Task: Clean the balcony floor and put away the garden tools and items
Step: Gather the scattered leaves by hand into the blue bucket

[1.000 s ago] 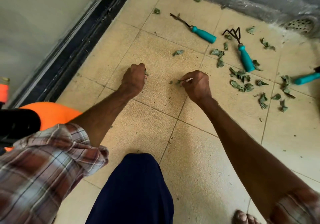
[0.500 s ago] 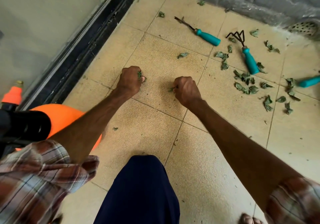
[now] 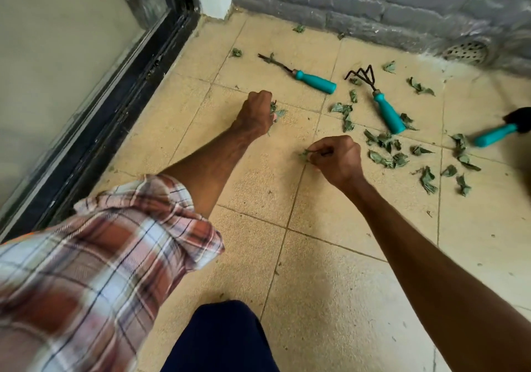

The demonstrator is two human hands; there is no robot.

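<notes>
Dry green leaves (image 3: 385, 148) lie scattered over the beige tiled balcony floor (image 3: 330, 285), mostly to the right. My left hand (image 3: 257, 112) is curled low over the floor and grips a few leaves. My right hand (image 3: 337, 157) is also curled and pinches leaves at its fingertips. Beyond the hands lie three teal-handled garden tools: a thin weeder (image 3: 311, 79), a small claw rake (image 3: 383, 107) and a third tool (image 3: 497, 133) cut off at the right edge.
A black sliding-door frame (image 3: 123, 89) runs along the left. The grey brick wall (image 3: 373, 3) closes the far side, with a round floor drain (image 3: 467, 51) at its foot. My dark trouser knee (image 3: 221, 340) is at the bottom.
My left hand has reached farther forward to the leaf that lay beyond it. My right hand stays curled on its leaves. The view has shifted, and the orange sprayer at the left is out of sight.
</notes>
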